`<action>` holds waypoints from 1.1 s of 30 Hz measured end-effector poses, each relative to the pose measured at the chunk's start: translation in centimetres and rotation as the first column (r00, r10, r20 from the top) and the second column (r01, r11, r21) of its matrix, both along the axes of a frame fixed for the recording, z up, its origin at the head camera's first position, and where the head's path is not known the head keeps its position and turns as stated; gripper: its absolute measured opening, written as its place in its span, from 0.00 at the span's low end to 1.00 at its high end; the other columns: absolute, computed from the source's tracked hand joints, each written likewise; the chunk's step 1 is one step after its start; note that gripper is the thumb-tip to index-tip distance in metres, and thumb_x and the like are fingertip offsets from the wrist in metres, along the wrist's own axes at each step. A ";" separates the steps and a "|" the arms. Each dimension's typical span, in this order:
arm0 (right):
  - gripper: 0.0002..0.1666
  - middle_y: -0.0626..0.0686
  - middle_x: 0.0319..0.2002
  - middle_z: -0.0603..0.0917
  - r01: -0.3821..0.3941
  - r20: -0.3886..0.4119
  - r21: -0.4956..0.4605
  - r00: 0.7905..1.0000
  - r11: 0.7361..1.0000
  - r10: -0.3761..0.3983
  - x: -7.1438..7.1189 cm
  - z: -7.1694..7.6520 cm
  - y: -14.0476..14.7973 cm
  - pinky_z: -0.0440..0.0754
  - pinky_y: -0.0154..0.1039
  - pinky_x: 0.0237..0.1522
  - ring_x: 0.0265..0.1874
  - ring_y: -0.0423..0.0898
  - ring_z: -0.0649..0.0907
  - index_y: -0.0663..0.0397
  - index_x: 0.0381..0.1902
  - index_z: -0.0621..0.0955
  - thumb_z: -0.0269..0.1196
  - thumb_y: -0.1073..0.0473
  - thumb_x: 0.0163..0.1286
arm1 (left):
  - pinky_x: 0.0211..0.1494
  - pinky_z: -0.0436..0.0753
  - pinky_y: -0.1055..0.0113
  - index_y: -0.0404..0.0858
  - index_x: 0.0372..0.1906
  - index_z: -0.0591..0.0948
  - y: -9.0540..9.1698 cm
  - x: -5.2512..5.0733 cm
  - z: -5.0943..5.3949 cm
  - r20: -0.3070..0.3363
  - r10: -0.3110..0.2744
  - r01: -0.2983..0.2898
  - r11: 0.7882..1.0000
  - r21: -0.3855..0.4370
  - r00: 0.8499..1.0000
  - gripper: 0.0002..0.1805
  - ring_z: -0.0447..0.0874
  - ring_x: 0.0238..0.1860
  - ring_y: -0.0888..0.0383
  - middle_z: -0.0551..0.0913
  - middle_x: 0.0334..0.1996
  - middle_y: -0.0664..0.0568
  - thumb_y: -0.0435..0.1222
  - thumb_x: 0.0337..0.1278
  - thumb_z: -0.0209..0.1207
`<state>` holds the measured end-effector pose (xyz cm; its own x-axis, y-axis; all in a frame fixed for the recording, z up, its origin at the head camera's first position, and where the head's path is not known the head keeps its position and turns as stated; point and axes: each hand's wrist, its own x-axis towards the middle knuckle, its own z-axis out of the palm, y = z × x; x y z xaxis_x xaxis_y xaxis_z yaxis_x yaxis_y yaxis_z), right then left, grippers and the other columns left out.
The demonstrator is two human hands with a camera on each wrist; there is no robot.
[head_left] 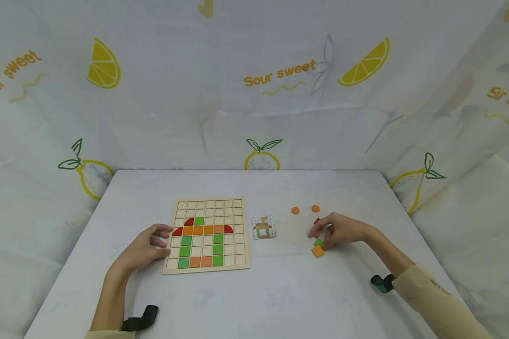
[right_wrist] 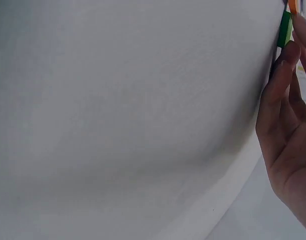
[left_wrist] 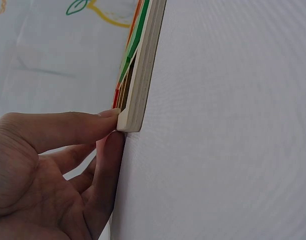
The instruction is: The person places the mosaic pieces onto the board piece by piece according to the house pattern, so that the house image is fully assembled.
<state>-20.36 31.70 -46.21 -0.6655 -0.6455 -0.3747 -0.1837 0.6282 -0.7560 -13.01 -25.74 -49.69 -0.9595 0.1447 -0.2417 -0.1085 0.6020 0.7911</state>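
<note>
My left hand (head_left: pixel 142 247) pinches the left edge of a wooden grid board (head_left: pixel 243 235); in the left wrist view its thumb (left_wrist: pixel 88 127) lies on the rim at a corner. Red, green and orange pieces in the board form a mushroom-like pattern. My right hand (head_left: pixel 341 230) is lowered over loose pieces with its fingers spread and bent. Close to its fingertips are a green piece (head_left: pixel 318 242), an orange square (head_left: pixel 317 251) and a partly covered red piece (head_left: pixel 316 221). In the right wrist view, a green piece (right_wrist: pixel 284 31) shows by the fingertips.
A small pattern card (head_left: pixel 263 227) lies between the board and the loose pieces. Two orange discs (head_left: pixel 295 210) lie farther back on the white table (head_left: pixel 254 301). A white cloth (head_left: pixel 220 122) with lemon prints hangs behind.
</note>
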 end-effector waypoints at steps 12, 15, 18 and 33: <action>0.19 0.55 0.50 0.87 -0.029 -0.068 -0.033 0.997 0.999 0.027 0.7 -0.6 0.7 0.82 0.33 0.37 0.30 0.46 0.82 0.53 0.50 0.86 0.73 0.67 0.59 | 0.46 0.79 0.67 0.38 0.66 0.73 0.0 -0.2 0.0 0.006 0.012 -0.012 1.000 -0.006 1.000 0.33 0.79 0.49 0.53 0.76 0.56 0.42 0.32 0.54 0.69; 0.18 0.53 0.45 0.88 -0.024 -0.102 -0.015 0.995 1.000 0.022 0.8 -0.6 0.8 0.81 0.32 0.34 0.28 0.44 0.81 0.52 0.48 0.86 0.75 0.65 0.59 | 0.47 0.79 0.66 0.38 0.66 0.73 0.0 -0.2 0.0 0.002 0.004 -0.004 1.000 -0.013 1.000 0.33 0.79 0.50 0.52 0.76 0.57 0.42 0.33 0.55 0.69; 0.17 0.50 0.40 0.87 -0.015 -0.137 0.012 0.990 1.000 0.017 0.9 -0.8 0.8 0.79 0.30 0.32 0.27 0.42 0.80 0.48 0.46 0.87 0.76 0.62 0.58 | 0.47 0.79 0.66 0.39 0.66 0.73 0.0 -0.2 0.0 0.005 0.008 -0.008 1.000 -0.008 1.000 0.33 0.79 0.50 0.52 0.76 0.57 0.43 0.32 0.54 0.69; 0.14 0.50 0.37 0.85 -0.011 -0.198 0.010 0.980 1.000 0.013 0.6 -0.6 0.9 0.80 0.30 0.31 0.24 0.39 0.79 0.46 0.45 0.87 0.75 0.60 0.61 | 0.47 0.79 0.63 0.37 0.67 0.72 0.2 0.0 0.3 0.012 0.014 -0.013 1.000 -0.015 1.000 0.34 0.79 0.50 0.51 0.76 0.57 0.42 0.32 0.54 0.70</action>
